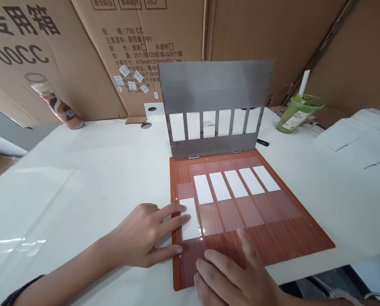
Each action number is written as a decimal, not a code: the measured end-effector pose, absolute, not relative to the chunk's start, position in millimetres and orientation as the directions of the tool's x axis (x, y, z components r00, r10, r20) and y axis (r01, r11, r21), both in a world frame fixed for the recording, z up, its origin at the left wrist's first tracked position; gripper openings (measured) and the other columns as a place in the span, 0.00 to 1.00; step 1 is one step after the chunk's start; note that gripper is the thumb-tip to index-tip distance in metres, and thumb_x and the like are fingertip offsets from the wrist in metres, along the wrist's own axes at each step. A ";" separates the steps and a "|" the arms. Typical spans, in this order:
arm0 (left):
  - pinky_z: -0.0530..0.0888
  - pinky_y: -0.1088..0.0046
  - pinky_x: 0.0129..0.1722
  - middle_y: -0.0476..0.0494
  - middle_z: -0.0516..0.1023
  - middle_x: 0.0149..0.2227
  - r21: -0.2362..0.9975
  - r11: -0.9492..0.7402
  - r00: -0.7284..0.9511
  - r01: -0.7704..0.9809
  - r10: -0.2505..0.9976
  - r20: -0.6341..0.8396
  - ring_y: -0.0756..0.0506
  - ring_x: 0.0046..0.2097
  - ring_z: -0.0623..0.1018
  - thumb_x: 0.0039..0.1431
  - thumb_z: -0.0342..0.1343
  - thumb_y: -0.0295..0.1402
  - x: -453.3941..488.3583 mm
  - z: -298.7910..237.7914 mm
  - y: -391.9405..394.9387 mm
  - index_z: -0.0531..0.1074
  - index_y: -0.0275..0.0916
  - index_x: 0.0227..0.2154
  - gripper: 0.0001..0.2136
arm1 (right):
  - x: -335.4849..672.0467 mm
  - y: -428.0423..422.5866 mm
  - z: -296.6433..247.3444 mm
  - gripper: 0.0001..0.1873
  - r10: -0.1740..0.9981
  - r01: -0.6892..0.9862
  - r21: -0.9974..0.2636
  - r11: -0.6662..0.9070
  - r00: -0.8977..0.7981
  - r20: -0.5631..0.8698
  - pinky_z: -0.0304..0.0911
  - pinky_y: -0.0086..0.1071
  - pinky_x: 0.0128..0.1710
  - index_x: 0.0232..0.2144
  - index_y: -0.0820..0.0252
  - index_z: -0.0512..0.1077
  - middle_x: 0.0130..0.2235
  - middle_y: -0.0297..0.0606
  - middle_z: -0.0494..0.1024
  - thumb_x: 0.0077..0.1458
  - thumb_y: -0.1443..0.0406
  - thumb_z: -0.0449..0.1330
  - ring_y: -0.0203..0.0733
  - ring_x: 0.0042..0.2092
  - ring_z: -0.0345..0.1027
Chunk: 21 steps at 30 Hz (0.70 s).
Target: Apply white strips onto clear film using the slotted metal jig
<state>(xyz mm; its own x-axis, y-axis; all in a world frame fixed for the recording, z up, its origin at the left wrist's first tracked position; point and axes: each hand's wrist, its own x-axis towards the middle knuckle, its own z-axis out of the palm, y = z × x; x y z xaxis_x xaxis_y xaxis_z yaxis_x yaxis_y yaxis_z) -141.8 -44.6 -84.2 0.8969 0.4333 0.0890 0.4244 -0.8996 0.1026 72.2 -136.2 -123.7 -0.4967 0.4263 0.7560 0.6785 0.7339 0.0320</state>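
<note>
While your left hand (148, 236) spreads its fingers over the left side of the brown board (292, 240), two fingertips rest on the lone white card (191, 227), left of the lower middle of the frame. Your left thumb lies apart from them at the board's edge, so you are pressing down, not pinching. Your right hand (237, 276), at the bottom centre, has loosely bent, parted fingers and holds nothing visible; I cannot tell whether it touches the board.

Five more white cards (220, 186) line up to the upper right of that one, which sits lower than their row. If your fingertips drag sideways, the lone card could skew or slide off its line; a sleeve or knuckle could nudge the others. The grey flap (217, 85) stands upright on hinges at the board's far edge, and a bump could bring it down on your fingers or on misplaced cards.

At the upper left, one carton (14, 85) reads "专用箱" and "100CC"; the carton beside it (173, 21) shows "700 CC" and "(PP)". Its small stickers (124, 70), the bottle's lettering (65, 112) and the label on the green cup (284, 123) are too small to read.
</note>
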 end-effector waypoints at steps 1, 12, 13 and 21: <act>0.69 0.68 0.23 0.38 0.73 0.51 0.097 -0.901 0.898 0.422 0.431 0.092 0.48 0.25 0.74 0.63 0.45 0.44 -142.0 -85.1 -44.9 0.63 0.40 0.52 0.19 | 71.4 -137.2 -124.7 0.17 0.437 0.684 0.020 0.730 -0.489 0.755 0.27 0.58 0.66 0.19 0.56 0.72 0.28 0.26 0.77 0.56 0.73 0.53 0.33 0.35 0.68; 0.66 0.69 0.24 0.42 0.76 0.41 0.180 -0.910 0.928 0.372 0.370 -0.047 0.47 0.25 0.73 0.64 0.41 0.52 -138.0 -62.4 -37.1 0.64 0.40 0.51 0.23 | 74.8 -117.4 -94.0 0.13 0.647 0.684 -0.216 0.697 -0.470 0.600 0.34 0.52 0.65 0.19 0.58 0.66 0.27 0.28 0.74 0.52 0.75 0.54 0.35 0.34 0.66; 0.66 0.70 0.25 0.43 0.76 0.37 0.218 -0.896 0.922 0.386 0.383 -0.058 0.47 0.24 0.73 0.63 0.40 0.53 -138.4 -60.6 -35.2 0.63 0.40 0.51 0.24 | 76.3 -108.3 -89.6 0.12 0.679 0.676 -0.259 0.690 -0.481 0.555 0.36 0.52 0.64 0.20 0.58 0.67 0.28 0.28 0.74 0.54 0.73 0.55 0.36 0.35 0.65; 0.64 0.72 0.24 0.49 0.75 0.39 0.286 -0.885 0.929 0.368 0.360 -0.082 0.50 0.22 0.69 0.46 0.53 0.63 -144.8 -56.6 -33.0 0.62 0.51 0.53 0.34 | 81.5 -47.8 -83.2 0.08 0.735 0.634 -0.374 0.677 -0.602 0.313 0.46 0.47 0.57 0.26 0.59 0.70 0.31 0.30 0.75 0.58 0.68 0.56 0.37 0.37 0.63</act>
